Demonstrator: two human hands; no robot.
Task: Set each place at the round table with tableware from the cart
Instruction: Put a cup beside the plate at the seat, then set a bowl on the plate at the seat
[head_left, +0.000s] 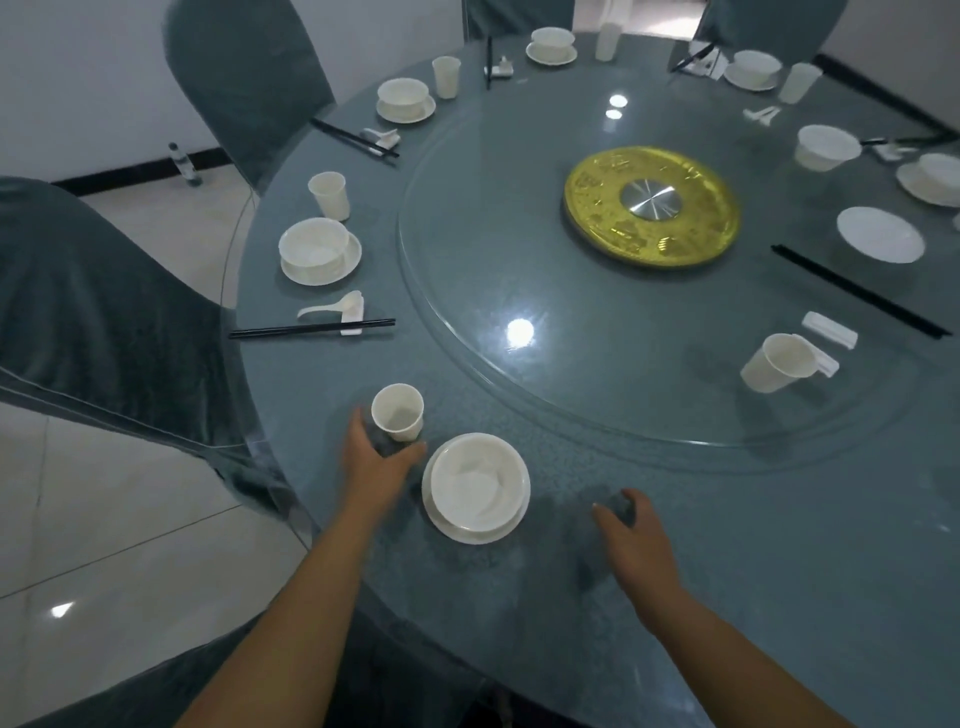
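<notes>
Cup (398, 413) stands upright near the bench (727, 571) edge, just left of and beyond the near bowl (478, 486), which sits on a saucer (470, 532). Left hand (375, 460) curls loosely around the cup's base, thumb and fingers on either side; whether they touch it I cannot tell. Right hand (631, 535) hovers right of the bowl, fingers relaxed and spread, holding nothing. Farther from the bowl, on the glass turntable (519, 249), lie a tipped cup (776, 362), black chopsticks (857, 291) and a plate (880, 234).
</notes>
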